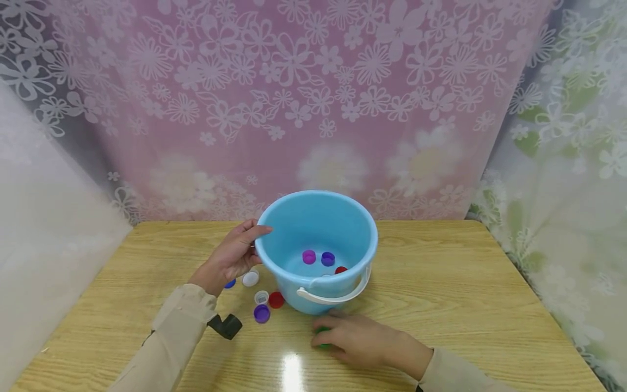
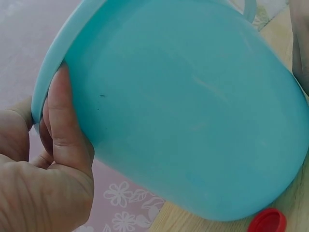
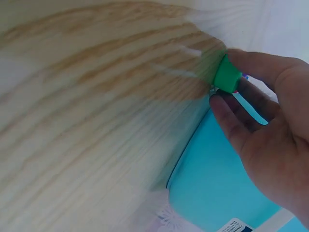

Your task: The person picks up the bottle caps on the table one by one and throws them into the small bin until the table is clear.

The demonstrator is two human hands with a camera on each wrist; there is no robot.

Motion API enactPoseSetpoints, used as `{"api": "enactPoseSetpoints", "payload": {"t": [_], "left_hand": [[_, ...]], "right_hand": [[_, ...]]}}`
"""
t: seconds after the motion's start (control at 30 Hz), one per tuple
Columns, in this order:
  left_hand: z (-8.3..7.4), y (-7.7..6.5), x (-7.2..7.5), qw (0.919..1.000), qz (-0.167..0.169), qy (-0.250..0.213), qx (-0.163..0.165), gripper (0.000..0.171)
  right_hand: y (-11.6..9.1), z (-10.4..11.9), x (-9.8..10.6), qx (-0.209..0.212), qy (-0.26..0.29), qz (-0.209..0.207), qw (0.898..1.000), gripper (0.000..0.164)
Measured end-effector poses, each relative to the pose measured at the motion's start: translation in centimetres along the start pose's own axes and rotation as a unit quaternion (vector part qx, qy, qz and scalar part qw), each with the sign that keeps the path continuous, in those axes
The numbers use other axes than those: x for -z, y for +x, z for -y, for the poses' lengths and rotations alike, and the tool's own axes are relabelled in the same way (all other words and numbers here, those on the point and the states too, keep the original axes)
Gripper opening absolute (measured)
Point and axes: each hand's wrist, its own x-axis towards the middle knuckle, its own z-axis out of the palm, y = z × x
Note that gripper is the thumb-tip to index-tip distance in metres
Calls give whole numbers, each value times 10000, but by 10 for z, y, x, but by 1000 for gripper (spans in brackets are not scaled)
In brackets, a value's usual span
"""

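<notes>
A light blue bucket (image 1: 313, 218) stands on the table with its white handle (image 1: 338, 299) hanging down the near side. My left hand (image 1: 235, 256) grips its rim from the left, thumb over the edge and fingers against the outer wall. Right in front of the bucket, my right hand (image 1: 362, 340) pinches a green bottle cap (image 3: 228, 76) between thumb and fingers, close over the tabletop. Inside the bucket lie a pink cap (image 1: 308, 257), a purple cap (image 1: 327, 258) and a red cap (image 1: 341, 269), the last partly hidden by the rim.
Left of the bucket, loose on the wooden table (image 1: 441, 294), are a blue cap (image 1: 230, 283), a white cap (image 1: 251, 279), a clear cap (image 1: 262, 298), a red cap (image 1: 276, 300) and a purple cap (image 1: 262, 313). A pink flowered curtain (image 1: 313, 109) hangs behind the table.
</notes>
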Motion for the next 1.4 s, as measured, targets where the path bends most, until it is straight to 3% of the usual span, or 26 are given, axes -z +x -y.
{"api": "enactPoseSetpoints", "payload": {"t": [0.6, 0.73, 1.1, 1.4], "left_hand": [[1, 0, -1, 10000, -20, 18, -42, 15], [1, 1, -1, 10000, -60, 30, -20, 15], [1, 0, 1, 10000, -18, 18, -57, 16], [2, 0, 2, 10000, -1, 43, -38, 18]], "right_hand": [[-4, -3, 3, 85, 608, -150, 9980, 27], [-7, -1, 11, 51, 876, -196, 9960, 27], [-19, 7, 39, 331, 773, -206, 9962, 31], [-37, 11, 65, 541, 1163, -656, 9896, 34]]}}
